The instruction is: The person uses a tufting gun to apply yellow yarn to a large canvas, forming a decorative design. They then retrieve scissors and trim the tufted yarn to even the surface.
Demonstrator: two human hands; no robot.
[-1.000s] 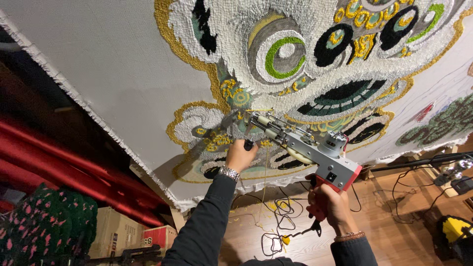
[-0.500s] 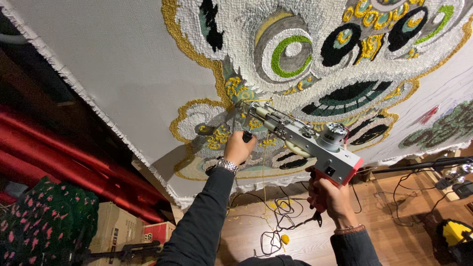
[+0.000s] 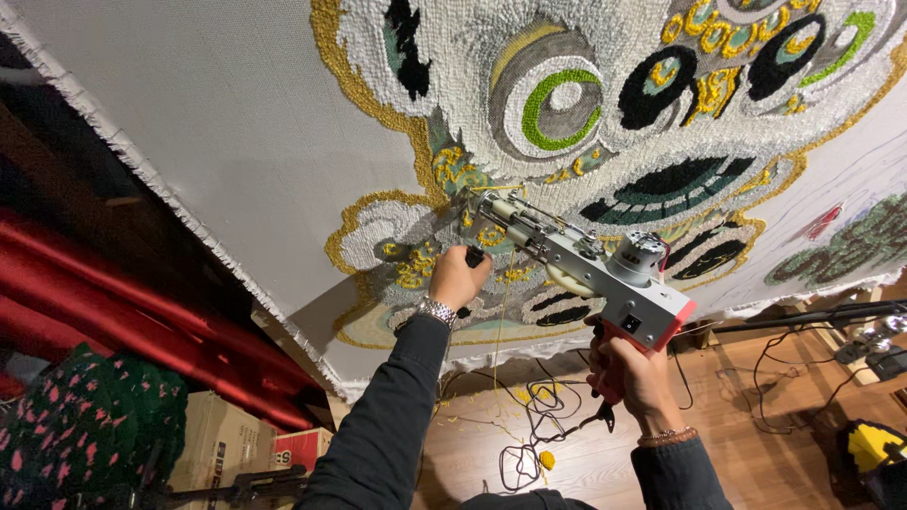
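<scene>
Tufting gun (image 3: 576, 260) nudged up-left along the yellow scroll on the stretched cloth (image 3: 217, 123)
Left hand (image 3: 458, 277) stayed clenched on front knob, right hand (image 3: 635, 373) on red grip; needle against backing

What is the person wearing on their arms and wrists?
Both arms have dark grey long sleeves. The left hand has a shiny silver metal watch band at its wrist. The right hand has a thin brown beaded bracelet. No gloves.

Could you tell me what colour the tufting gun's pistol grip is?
Red, on the tufting gun; head view.
</scene>
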